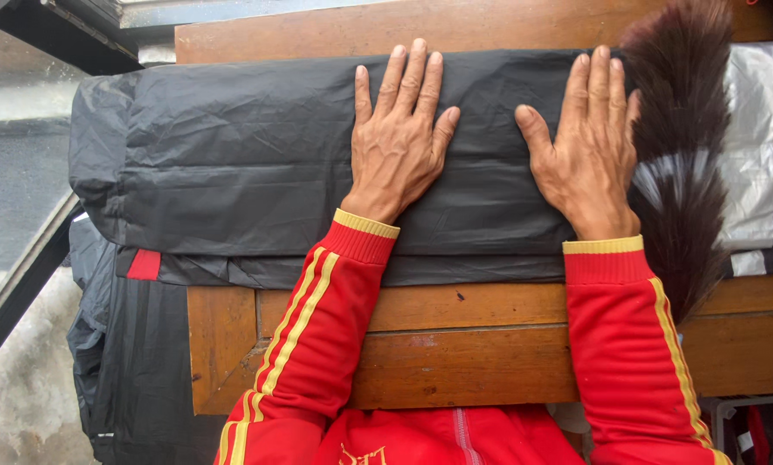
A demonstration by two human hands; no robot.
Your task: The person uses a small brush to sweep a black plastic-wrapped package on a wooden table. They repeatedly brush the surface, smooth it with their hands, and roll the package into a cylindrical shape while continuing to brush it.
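With fingers spread flat and gripping nothing, the left hand and right hand press the folded black garment lying across the wooden worktop; even outward pressure likely flattens creases best.

Both hands lie on the folded garment atop the table.
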